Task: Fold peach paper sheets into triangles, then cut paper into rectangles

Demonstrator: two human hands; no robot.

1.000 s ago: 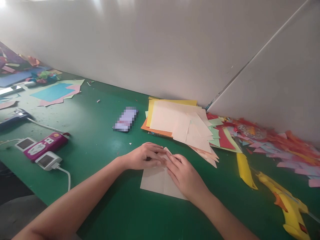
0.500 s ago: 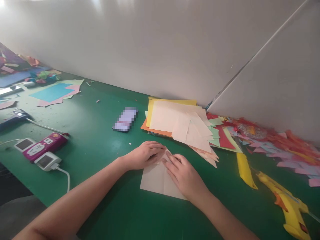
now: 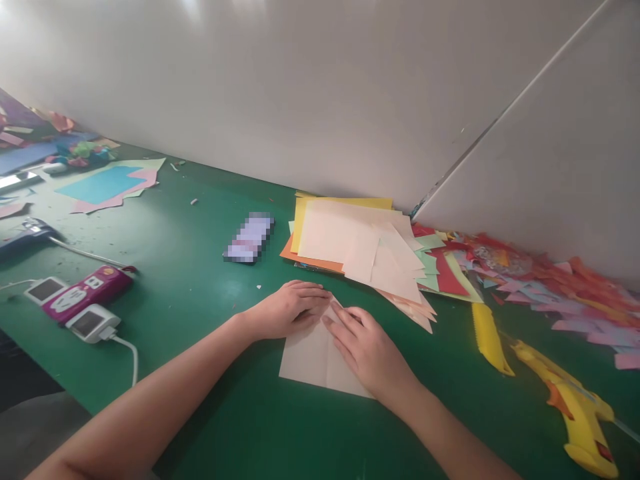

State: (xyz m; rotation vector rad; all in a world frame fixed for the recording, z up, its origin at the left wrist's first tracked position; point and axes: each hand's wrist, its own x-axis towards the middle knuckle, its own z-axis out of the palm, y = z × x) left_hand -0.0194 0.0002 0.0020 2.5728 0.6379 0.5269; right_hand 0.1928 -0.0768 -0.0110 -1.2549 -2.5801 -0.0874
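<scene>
A pale cream sheet of paper [image 3: 311, 358], with its top edges folded to a point and a crease down its middle, lies on the green table. My left hand [image 3: 295, 309] is closed at its upper left part, the fingers together over the fold near the tip. On the right half rests my right hand [image 3: 367, 347], fingers stretched out and lying flat, their tips close to the centre crease. Both palms hide parts of the paper. Just beyond my hands sits a pile of coloured paper [image 3: 330, 230], cream sheets on top.
A phone [image 3: 250, 238] lies left of the pile. To the right are a yellow cutter [image 3: 490, 340], a yellow glue gun [image 3: 565, 407] and heaped paper scraps [image 3: 570, 300]. At left, a purple power strip [image 3: 87, 293] holds white chargers with cables. A pale wall [image 3: 300, 93] backs the table.
My left fingers, spread and arched a second ago, have come together and flattened over the upper fold. The right hand stays almost in place. The view has shifted slightly.
</scene>
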